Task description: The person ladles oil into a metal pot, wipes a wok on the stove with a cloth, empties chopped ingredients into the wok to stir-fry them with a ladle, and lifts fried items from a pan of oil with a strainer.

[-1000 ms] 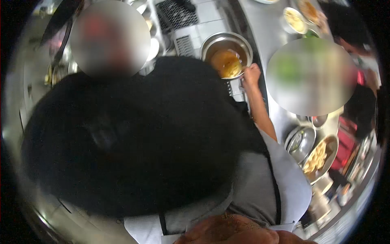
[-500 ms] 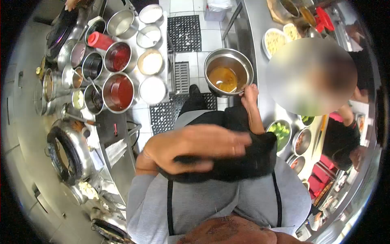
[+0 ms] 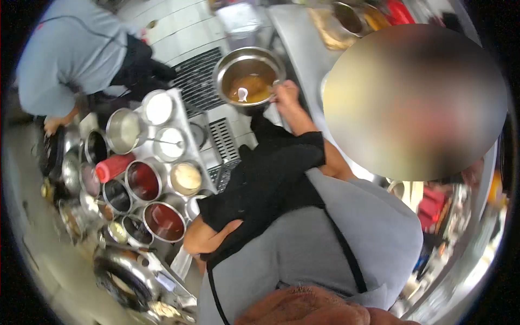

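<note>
My right hand (image 3: pixel 286 93) is closed on the handle of a steel pot (image 3: pixel 223 81), which has amber liquid (image 3: pixel 254 86) in the bottom. The pot hangs above the floor at the end of my outstretched arm. At my waist, my left hand (image 3: pixel 214 235) has the edge of my black apron (image 3: pixel 260 179) between its thumb and fingers; cloth covers most of the fingers. Close to that hand stand a pot of red sauce (image 3: pixel 164 222) and a partly hidden white-filled container (image 3: pixel 196 206).
On my left, a steel counter carries several pots, white-filled containers (image 3: pixel 158 107) and a red bottle (image 3: pixel 114 167). A co-worker in grey (image 3: pixel 86 51) stands beyond it. Dark mats (image 3: pixel 200 70) lie on the tiled floor. A steel counter (image 3: pixel 298 32) runs along my right; a blurred patch covers part.
My left hand has gone from open over the apron to holding its edge. The view has turned, and the pot sits farther forward and left. A co-worker has come into view.
</note>
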Motion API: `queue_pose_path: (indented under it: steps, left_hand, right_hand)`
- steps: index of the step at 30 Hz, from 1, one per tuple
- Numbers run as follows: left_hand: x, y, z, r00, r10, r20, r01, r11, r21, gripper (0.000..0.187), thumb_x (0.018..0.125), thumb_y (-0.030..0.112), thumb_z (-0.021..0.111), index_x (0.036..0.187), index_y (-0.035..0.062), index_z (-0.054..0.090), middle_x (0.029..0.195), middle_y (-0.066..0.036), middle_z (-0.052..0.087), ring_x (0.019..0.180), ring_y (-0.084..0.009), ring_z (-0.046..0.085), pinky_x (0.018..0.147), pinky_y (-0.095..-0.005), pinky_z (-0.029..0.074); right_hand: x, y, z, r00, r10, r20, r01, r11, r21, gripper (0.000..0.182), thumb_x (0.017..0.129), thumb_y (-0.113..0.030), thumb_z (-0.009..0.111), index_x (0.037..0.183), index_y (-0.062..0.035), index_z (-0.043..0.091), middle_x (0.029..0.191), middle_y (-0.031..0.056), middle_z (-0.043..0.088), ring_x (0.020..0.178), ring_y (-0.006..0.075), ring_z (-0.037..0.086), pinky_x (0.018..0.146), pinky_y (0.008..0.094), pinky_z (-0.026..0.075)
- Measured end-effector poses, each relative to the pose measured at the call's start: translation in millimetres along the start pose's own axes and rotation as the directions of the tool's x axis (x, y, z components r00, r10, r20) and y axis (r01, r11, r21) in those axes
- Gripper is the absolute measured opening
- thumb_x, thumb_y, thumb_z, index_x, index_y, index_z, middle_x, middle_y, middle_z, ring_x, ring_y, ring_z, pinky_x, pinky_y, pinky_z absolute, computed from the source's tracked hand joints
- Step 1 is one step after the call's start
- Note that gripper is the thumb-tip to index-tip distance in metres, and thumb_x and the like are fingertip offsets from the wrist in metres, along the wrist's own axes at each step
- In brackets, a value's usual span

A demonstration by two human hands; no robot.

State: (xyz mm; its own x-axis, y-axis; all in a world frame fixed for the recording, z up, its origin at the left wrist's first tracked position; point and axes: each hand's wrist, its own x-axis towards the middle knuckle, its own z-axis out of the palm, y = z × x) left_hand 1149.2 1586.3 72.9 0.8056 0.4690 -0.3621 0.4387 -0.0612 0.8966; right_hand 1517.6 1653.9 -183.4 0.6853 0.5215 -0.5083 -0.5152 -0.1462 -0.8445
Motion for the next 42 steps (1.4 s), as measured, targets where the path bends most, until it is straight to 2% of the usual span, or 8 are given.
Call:
queue_pose_path:
  steps: [2,6,7,11,14,27,39,42]
  left_hand:
    - [33,21,-22,0.988,-0.151,-0.003,0.151,0.988,0.035,0.039,0.089,0.021,0.070,0.122,0.0002,0.061,0.123,-0.020,0.063,0.113,-0.0323,0.060,0.096,-0.0367,0.045]
    - [107,44,-64,0.976,-0.084,-0.201,0.095,0.994,0.046,0.038,0.092,0.024,0.067,0.121,0.0004,0.061,0.121,-0.019,0.063,0.113,-0.0346,0.060,0.097,-0.0393,0.045]
    - [130,44,-77,0.962,0.058,-0.267,-0.023,0.991,0.132,0.032,0.094,0.020,0.062,0.117,-0.0018,0.062,0.113,-0.022,0.065,0.107,-0.0393,0.061,0.093,-0.0419,0.047]
    - [211,75,-129,0.911,-0.079,-0.404,0.182,0.958,0.222,0.031,0.095,0.021,0.058,0.106,-0.0080,0.062,0.097,-0.029,0.065,0.095,-0.0480,0.060,0.081,-0.0468,0.049]
    - [243,84,-163,0.807,-0.338,-0.484,0.487,0.844,0.223,0.036,0.095,0.024,0.058,0.106,-0.0098,0.061,0.096,-0.029,0.066,0.095,-0.0466,0.061,0.081,-0.0465,0.049]
    - [393,41,-373,0.878,-0.169,-0.448,0.181,0.983,-0.015,0.052,0.093,0.031,0.063,0.126,-0.0083,0.055,0.123,-0.029,0.059,0.117,-0.0407,0.057,0.100,-0.0404,0.045]
    - [520,-15,-603,0.747,-0.168,-0.644,0.198,0.980,-0.026,0.049,0.094,0.034,0.061,0.125,-0.0030,0.058,0.107,-0.025,0.066,0.096,-0.0368,0.066,0.080,-0.0393,0.051]
    - [553,-18,-650,0.732,-0.280,-0.621,0.304,0.950,-0.069,0.048,0.093,0.031,0.061,0.121,-0.0073,0.058,0.114,-0.027,0.064,0.105,-0.0412,0.062,0.090,-0.0407,0.049]
  right_hand:
    - [43,-4,25,1.000,0.011,-0.003,-0.011,1.000,-0.020,0.020,0.073,0.010,0.054,0.076,-0.0056,0.043,0.064,0.0097,0.051,0.044,0.0188,0.049,0.033,0.0324,0.040]
    - [88,-49,89,0.999,0.015,0.033,-0.013,0.997,-0.071,0.026,0.069,0.013,0.055,0.073,-0.0079,0.039,0.063,0.0081,0.048,0.042,0.0185,0.047,0.033,0.0317,0.039]
    - [106,-54,104,0.999,0.008,0.052,-0.005,0.998,-0.063,0.026,0.069,0.012,0.056,0.073,-0.0079,0.039,0.063,0.0081,0.048,0.042,0.0186,0.048,0.033,0.0317,0.039]
    - [160,-75,140,0.997,0.032,0.072,-0.025,0.994,-0.103,0.026,0.069,0.009,0.058,0.073,-0.0079,0.039,0.063,0.0082,0.049,0.043,0.0183,0.049,0.034,0.0312,0.039]
    - [195,-99,172,0.990,0.045,0.130,-0.037,0.997,-0.063,0.025,0.071,0.009,0.057,0.074,-0.0073,0.039,0.063,0.0086,0.049,0.042,0.0166,0.047,0.034,0.0306,0.038]
    - [393,-154,312,1.000,-0.010,0.016,0.012,0.983,-0.183,0.021,0.071,0.008,0.055,0.075,-0.0061,0.040,0.065,0.0099,0.050,0.046,0.0168,0.048,0.034,0.0316,0.038]
    - [603,-226,477,0.975,-0.221,0.014,0.221,0.967,-0.127,0.020,0.072,0.010,0.052,0.078,-0.0047,0.039,0.067,0.0120,0.053,0.046,0.0185,0.051,0.036,0.0314,0.042]
    - [654,-242,526,0.983,-0.183,0.001,0.181,0.972,-0.152,0.022,0.073,0.008,0.055,0.082,-0.0044,0.039,0.067,0.0134,0.054,0.046,0.0205,0.051,0.037,0.0336,0.041]
